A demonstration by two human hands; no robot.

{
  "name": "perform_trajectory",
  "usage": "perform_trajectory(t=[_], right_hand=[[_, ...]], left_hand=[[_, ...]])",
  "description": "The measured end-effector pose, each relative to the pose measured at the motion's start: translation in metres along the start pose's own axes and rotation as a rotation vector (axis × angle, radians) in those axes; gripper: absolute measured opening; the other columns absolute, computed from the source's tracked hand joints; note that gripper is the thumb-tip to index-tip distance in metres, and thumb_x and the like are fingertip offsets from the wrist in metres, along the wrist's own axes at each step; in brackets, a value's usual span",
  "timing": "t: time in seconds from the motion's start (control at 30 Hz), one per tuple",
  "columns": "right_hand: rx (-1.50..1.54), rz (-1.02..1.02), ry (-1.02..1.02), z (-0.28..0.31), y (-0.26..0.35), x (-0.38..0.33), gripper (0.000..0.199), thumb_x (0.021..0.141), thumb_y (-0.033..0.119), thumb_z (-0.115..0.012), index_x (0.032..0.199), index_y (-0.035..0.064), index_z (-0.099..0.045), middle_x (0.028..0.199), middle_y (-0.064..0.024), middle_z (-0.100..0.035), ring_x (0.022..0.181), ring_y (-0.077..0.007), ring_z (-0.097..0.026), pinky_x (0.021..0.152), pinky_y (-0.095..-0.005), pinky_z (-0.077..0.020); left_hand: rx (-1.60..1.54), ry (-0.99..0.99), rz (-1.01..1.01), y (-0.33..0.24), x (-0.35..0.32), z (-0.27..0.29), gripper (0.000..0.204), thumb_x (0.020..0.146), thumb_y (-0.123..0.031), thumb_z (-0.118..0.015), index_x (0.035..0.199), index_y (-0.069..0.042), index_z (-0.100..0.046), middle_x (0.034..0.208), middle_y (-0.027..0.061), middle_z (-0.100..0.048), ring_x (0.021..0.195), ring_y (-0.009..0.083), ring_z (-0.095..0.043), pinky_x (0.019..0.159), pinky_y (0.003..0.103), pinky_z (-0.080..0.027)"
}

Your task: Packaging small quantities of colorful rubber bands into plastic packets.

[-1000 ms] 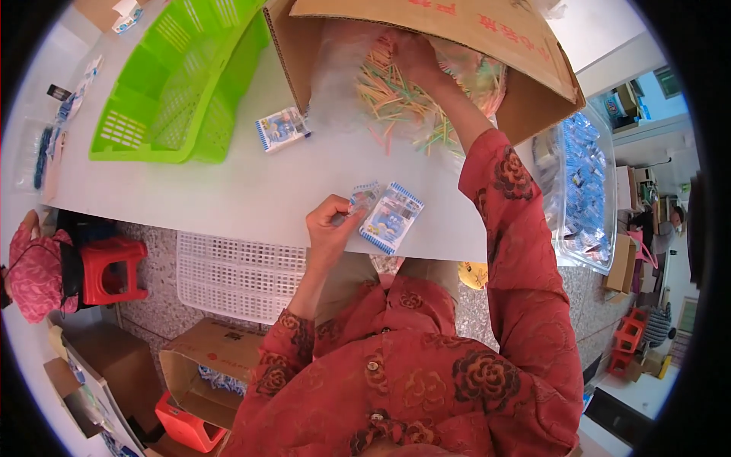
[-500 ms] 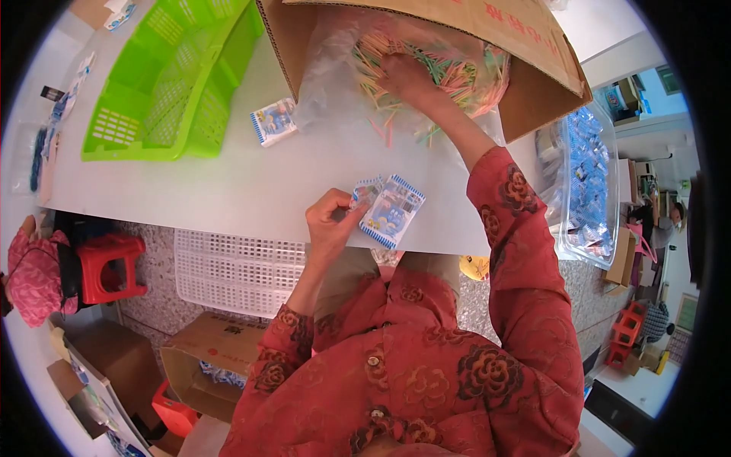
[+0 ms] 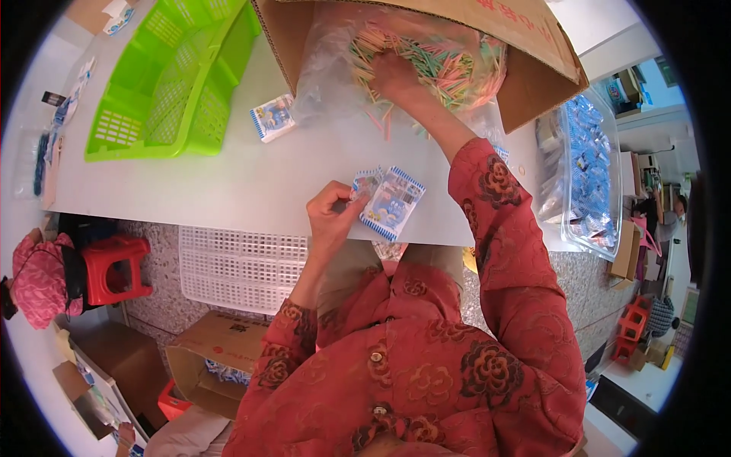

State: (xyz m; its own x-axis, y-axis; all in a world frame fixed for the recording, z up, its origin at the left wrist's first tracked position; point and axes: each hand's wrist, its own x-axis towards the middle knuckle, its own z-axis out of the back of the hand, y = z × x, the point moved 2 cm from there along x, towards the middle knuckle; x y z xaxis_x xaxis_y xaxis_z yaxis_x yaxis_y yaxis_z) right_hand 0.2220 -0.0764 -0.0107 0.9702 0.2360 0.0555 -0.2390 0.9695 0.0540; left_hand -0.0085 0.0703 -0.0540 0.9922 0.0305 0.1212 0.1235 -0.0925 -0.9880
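My left hand (image 3: 330, 215) is closed over the near edge of the table, thumb and fingers pinching the edge of a small blue-and-white packet (image 3: 367, 184). Overlapping that one is a larger-looking blue-and-white packet (image 3: 394, 203). My right hand (image 3: 394, 76) reaches into a clear plastic bag (image 3: 324, 72) inside a tipped cardboard box (image 3: 544, 84). It rests on a heap of thin pastel sticks (image 3: 449, 65), in pink, green, orange and yellow. Its fingertips are hidden among the sticks, so its grip cannot be made out.
Left of the box stands a green plastic basket (image 3: 205, 114), with another packet (image 3: 272, 118) between them. A clear tub (image 3: 590, 175) of blue packets is at the right. Below the table are a white crate (image 3: 244, 263) and a red stool (image 3: 118, 270). Another person (image 3: 46, 278) is at far left.
My right hand has drawn slightly back and left within the heap of sticks. The left hand keeps its pinch on the packet.
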Motion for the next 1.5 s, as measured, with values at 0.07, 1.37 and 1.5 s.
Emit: perform_trajectory(t=[0.07,1.37,1.5], right_hand=[[-0.005,0.005,0.005,0.000,0.002,-0.001,0.028,0.077,0.006,-0.058,0.104,-0.0004,-0.061,0.108,-0.0188,-0.058,0.099,-0.0317,-0.062,0.081,-0.0395,-0.0528],[-0.054,0.298,-0.038,-0.015,0.021,0.010,0.017,0.077,0.010,-0.055,0.084,0.0013,-0.067,0.089,-0.0177,-0.067,0.083,-0.0319,-0.066,0.069,-0.0417,-0.0542],[-0.005,0.276,-0.053,-0.022,0.015,0.009,0.017,0.076,0.012,-0.056,0.085,0.0006,-0.066,0.088,-0.0183,-0.066,0.082,-0.0337,-0.065,0.070,-0.0421,-0.0535]], left_hand=[[0.018,-0.003,0.000,-0.002,0.000,0.000,0.007,0.077,0.006,-0.068,0.078,0.003,-0.062,0.078,0.0018,-0.059,0.073,0.0072,-0.052,0.066,0.021,-0.042],[0.026,-0.019,-0.054,-0.001,0.002,-0.002,0.007,0.077,0.003,-0.069,0.076,0.002,-0.062,0.075,0.0014,-0.059,0.070,0.0066,-0.052,0.064,0.021,-0.042],[0.022,0.004,-0.011,-0.004,0.002,-0.003,0.006,0.078,0.004,-0.068,0.078,0.002,-0.062,0.078,0.0018,-0.060,0.073,0.0074,-0.053,0.067,0.021,-0.042]])
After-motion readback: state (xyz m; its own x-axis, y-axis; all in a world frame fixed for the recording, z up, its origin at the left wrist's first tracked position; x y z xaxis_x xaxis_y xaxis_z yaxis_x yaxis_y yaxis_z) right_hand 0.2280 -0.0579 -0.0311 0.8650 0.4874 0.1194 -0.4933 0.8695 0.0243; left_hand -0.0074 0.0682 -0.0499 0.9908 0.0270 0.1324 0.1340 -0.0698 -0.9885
